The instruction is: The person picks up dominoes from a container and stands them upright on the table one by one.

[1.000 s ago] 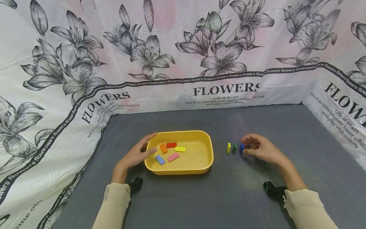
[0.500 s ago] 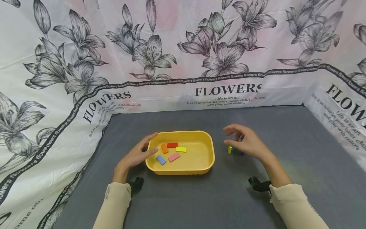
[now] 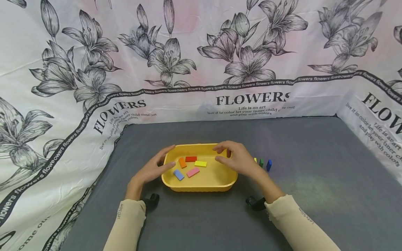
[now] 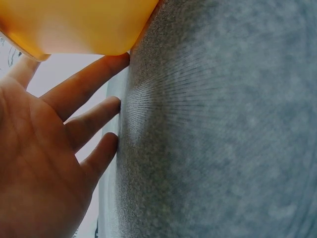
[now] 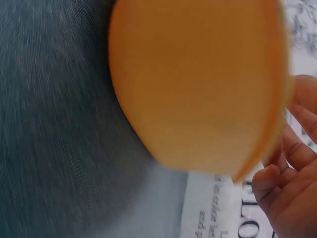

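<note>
Left hand (image 3: 154,168) is at the left end of the yellow plastic tray (image 3: 199,188). Its thumb lies over the tray's rim and its forefinger reaches the far left corner; the span between them is wide. Right hand (image 3: 237,159) is above the right end of the tray, fingers bent, with a clear gap between thumb and forefinger; nothing is visible in its grasp. Contact with the rim there cannot be determined. In the tray's left half lie the red block (image 3: 191,159), orange block (image 3: 182,162), inner yellow block (image 3: 200,164), light blue block (image 3: 178,175) and pink block (image 3: 193,172), all apart. Standing to the right of the tray are the outer yellow block (image 3: 255,160), mostly hidden by the right arm, the green block (image 3: 261,163) and the dark blue block (image 3: 269,165). The left wrist view alone shows the left palm, with spread fingers beside and below the tray, two lower fingertips at the grey tabletop (image 4: 223,124). The right wrist view shows the tray's outer wall, which screens part of the right fingers; no block appears in either wrist view
</note>
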### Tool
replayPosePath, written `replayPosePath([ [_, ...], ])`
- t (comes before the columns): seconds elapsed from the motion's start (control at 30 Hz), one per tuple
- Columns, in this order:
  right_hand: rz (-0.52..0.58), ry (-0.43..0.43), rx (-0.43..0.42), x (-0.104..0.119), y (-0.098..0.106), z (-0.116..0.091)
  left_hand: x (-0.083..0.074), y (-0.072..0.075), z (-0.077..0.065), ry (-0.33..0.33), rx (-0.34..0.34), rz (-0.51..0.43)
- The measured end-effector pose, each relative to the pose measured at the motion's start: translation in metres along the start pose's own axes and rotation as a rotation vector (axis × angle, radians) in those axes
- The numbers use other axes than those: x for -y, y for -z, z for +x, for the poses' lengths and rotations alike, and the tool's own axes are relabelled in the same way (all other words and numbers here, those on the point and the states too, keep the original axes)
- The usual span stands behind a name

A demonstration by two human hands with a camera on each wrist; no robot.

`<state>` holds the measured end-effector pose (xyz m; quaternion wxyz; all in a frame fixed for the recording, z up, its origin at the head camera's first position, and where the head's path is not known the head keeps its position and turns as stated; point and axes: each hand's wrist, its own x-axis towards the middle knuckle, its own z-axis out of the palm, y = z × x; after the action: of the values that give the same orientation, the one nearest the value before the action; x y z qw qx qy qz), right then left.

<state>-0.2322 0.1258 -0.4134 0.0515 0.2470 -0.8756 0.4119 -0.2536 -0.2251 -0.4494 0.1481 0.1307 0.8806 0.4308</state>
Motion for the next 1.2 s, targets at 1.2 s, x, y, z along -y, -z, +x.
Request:
replayPosePath([
  [1.2, -0.425, -0.119, 0.266, 0.022, -0.076, 0.047, 0.003, -0.001, 0.001, -0.006, 0.000, 0.007],
])
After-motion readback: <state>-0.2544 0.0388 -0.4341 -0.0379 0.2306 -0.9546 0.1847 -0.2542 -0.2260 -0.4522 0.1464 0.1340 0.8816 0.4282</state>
